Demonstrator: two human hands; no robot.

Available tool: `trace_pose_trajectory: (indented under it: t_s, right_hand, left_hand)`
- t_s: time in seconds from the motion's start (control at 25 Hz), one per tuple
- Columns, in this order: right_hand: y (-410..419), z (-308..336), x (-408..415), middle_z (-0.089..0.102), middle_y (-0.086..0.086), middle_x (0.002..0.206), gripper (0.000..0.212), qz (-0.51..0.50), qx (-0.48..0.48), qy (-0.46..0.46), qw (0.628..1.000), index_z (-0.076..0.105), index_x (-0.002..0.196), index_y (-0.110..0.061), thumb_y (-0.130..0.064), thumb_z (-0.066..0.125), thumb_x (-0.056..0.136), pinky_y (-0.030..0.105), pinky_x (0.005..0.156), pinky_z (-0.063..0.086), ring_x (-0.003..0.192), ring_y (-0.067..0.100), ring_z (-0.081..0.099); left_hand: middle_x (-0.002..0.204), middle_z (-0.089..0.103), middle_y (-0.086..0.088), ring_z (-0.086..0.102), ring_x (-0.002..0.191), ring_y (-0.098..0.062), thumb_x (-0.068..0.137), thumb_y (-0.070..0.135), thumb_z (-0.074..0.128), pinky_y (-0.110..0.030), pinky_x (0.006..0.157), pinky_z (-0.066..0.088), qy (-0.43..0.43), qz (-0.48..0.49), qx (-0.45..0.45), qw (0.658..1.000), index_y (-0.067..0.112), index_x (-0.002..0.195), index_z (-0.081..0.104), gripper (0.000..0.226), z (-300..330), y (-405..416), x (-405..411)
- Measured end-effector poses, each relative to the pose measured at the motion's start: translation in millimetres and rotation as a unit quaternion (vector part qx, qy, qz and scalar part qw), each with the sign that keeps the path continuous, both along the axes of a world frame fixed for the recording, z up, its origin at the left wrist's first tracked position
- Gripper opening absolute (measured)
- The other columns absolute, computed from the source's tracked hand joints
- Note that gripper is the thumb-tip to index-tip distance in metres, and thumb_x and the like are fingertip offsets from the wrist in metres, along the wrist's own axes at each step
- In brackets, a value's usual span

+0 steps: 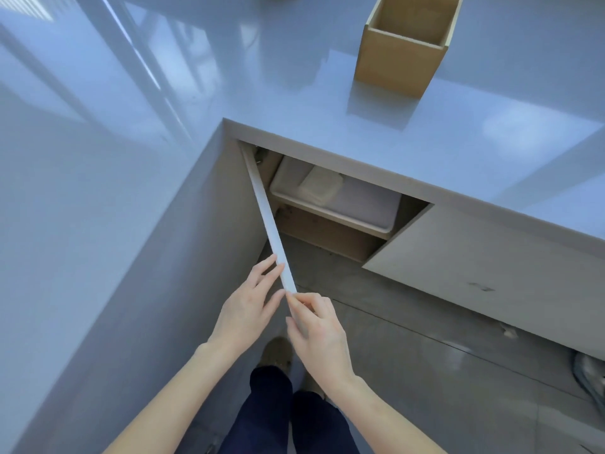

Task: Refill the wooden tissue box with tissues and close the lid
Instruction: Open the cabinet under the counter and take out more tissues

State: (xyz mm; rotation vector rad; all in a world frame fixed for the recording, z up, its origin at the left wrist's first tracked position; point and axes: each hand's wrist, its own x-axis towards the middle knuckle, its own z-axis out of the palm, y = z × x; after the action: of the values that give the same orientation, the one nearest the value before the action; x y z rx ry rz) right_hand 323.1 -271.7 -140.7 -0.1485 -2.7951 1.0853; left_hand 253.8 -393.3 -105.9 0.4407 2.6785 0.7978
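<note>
Head view: both hands grip the swung-open cupboard door [271,231] at its top edge, left hand [247,306] with fingers spread along it, right hand [319,335] pinching its corner. Inside, a tissue pack [320,188] lies in a white tray [360,208]. Well apart on the counter [229,77] stands the wooden box [402,57], lidless.

The place looks like a home or office kitchenette: a glossy pale countertop [327,103] turns 1 corner above flat handle-less cabinet fronts [474,267]. An open cabinet door [268,221] shows a wooden shelf holding a white storage bin [360,208], over a grey tiled floor [425,371].
</note>
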Motion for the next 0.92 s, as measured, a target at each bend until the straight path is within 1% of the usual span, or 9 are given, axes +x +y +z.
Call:
trace_pose_trajectory:
  t_s: [0.08, 0.2, 0.32, 0.4, 0.44, 0.56, 0.72, 0.84, 0.92]
  right_hand:
    - [-13, 0, 3, 0.062, -0.010, 0.108, 0.045, 0.010, -0.018, -0.008, 1.000, 0.059, 0.117, -0.025, -0.016, 0.070, 0.075, 0.017, 0.067, 0.056, 0.098, 0.004, 0.050]
    - [-31, -4, 4, 0.062, -0.006, 0.121, 0.051, 0.029, -0.027, -0.028, 0.999, 0.056, 0.125, -0.022, -0.020, 0.070, 0.076, 0.011, 0.084, 0.045, 0.112, 0.004, 0.051]
    - [-51, -2, 6, 0.060, -0.003, 0.127, 0.052, 0.027, -0.050, -0.048, 0.997, 0.054, 0.128, -0.020, -0.022, 0.067, 0.078, 0.012, 0.092, 0.039, 0.117, 0.006, 0.053]
    - [-67, 0, 4, 0.058, -0.003, 0.129, 0.054, 0.026, -0.066, -0.050, 0.996, 0.053, 0.130, -0.019, -0.022, 0.066, 0.078, 0.013, 0.094, 0.039, 0.118, 0.007, 0.054]
    - [-77, 2, 3, 0.056, -0.004, 0.132, 0.055, 0.024, -0.078, -0.062, 0.995, 0.051, 0.132, -0.020, -0.022, 0.065, 0.079, 0.014, 0.094, 0.038, 0.120, 0.007, 0.053]
    - [-103, 9, 1, 0.050, -0.008, 0.137, 0.054, 0.014, -0.118, -0.090, 0.989, 0.047, 0.135, -0.019, -0.021, 0.063, 0.083, 0.013, 0.094, 0.036, 0.127, 0.007, 0.046]
    - [-122, 11, -3, 0.047, -0.011, 0.138, 0.054, 0.001, -0.128, -0.106, 0.986, 0.046, 0.135, -0.021, -0.021, 0.062, 0.083, 0.012, 0.091, 0.035, 0.128, 0.004, 0.043]
    - [-127, 12, -4, 0.046, -0.011, 0.137, 0.053, -0.017, -0.128, -0.118, 0.985, 0.045, 0.134, -0.021, -0.019, 0.061, 0.083, 0.010, 0.092, 0.035, 0.127, 0.004, 0.042]
    - [-125, 15, -4, 0.046, -0.010, 0.137, 0.052, -0.006, -0.138, -0.124, 0.983, 0.045, 0.134, -0.020, -0.020, 0.061, 0.084, 0.011, 0.094, 0.036, 0.126, 0.004, 0.043]
  left_hand:
    - [0.152, 0.023, 0.013, 0.049, 0.123, -0.007, 0.093, 0.025, 0.046, -0.017, 0.087, 0.041, -0.026, 0.018, 0.020, 0.999, 0.024, 0.140, 0.034, 0.049, 4, -13, 1]
    - [0.151, 0.027, 0.012, 0.044, 0.127, -0.007, 0.092, 0.024, 0.048, -0.021, 0.095, 0.040, -0.036, 0.021, 0.036, 0.998, 0.022, 0.138, 0.039, 0.046, 10, -29, -3]
    - [0.149, 0.031, 0.011, 0.040, 0.131, -0.007, 0.091, 0.021, 0.051, -0.023, 0.104, 0.034, -0.043, 0.041, 0.057, 0.997, 0.019, 0.136, 0.043, 0.046, 7, -44, -7]
    - [0.149, 0.032, 0.009, 0.039, 0.132, -0.009, 0.090, 0.019, 0.053, -0.027, 0.108, 0.036, -0.050, 0.056, 0.073, 0.994, 0.017, 0.137, 0.040, 0.049, 6, -51, -11]
    - [0.150, 0.032, 0.008, 0.042, 0.130, -0.010, 0.090, 0.018, 0.054, -0.028, 0.106, 0.039, -0.054, 0.066, 0.077, 0.993, 0.016, 0.138, 0.038, 0.051, 4, -55, -13]
    - [0.149, 0.033, 0.006, 0.053, 0.118, -0.013, 0.089, 0.010, 0.053, -0.021, 0.095, 0.045, -0.073, 0.112, 0.093, 0.987, 0.015, 0.139, 0.038, 0.052, 3, -65, -18]
    - [0.148, 0.038, 0.002, 0.049, 0.124, -0.015, 0.089, 0.006, 0.051, -0.034, 0.100, 0.047, -0.091, 0.109, 0.099, 0.985, 0.014, 0.139, 0.037, 0.052, 3, -79, -23]
    - [0.147, 0.039, 0.001, 0.047, 0.126, -0.017, 0.090, 0.005, 0.049, -0.038, 0.101, 0.047, -0.096, 0.099, 0.103, 0.985, 0.013, 0.139, 0.037, 0.052, 3, -82, -24]
    - [0.147, 0.039, 0.000, 0.045, 0.129, -0.017, 0.090, 0.005, 0.046, -0.040, 0.104, 0.043, -0.090, 0.096, 0.101, 0.986, 0.012, 0.139, 0.037, 0.050, 3, -81, -23]
